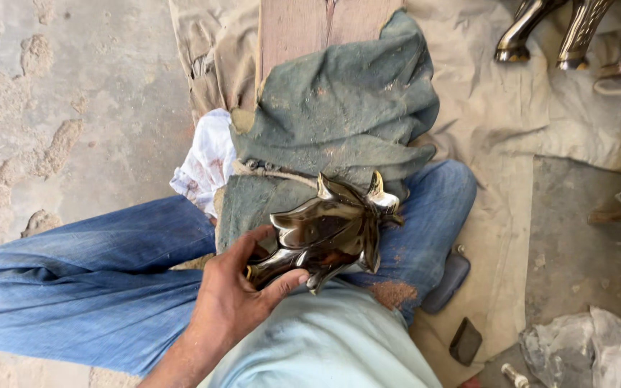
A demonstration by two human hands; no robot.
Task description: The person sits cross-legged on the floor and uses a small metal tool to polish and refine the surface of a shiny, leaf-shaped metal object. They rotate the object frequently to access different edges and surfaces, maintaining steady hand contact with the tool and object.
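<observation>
My left hand (230,298) grips a shiny dark metal figure shaped like a horned animal head (332,230). The thumb lies across the figure's upper side and the fingers curl under its lower end. The figure rests over my lap on blue jeans (95,280), its two horns pointing away from me. Just beyond it lies a dusty grey-green cloth (339,108) that touches it. My right hand is out of view.
A white rag (206,162) lies left of the green cloth, with a wooden plank (303,25) beyond. A beige sheet (512,122) covers the floor at right. Polished metal pieces (576,36) stand top right. Two small dark blocks (448,282) (465,341) and crumpled plastic (598,352) lie lower right.
</observation>
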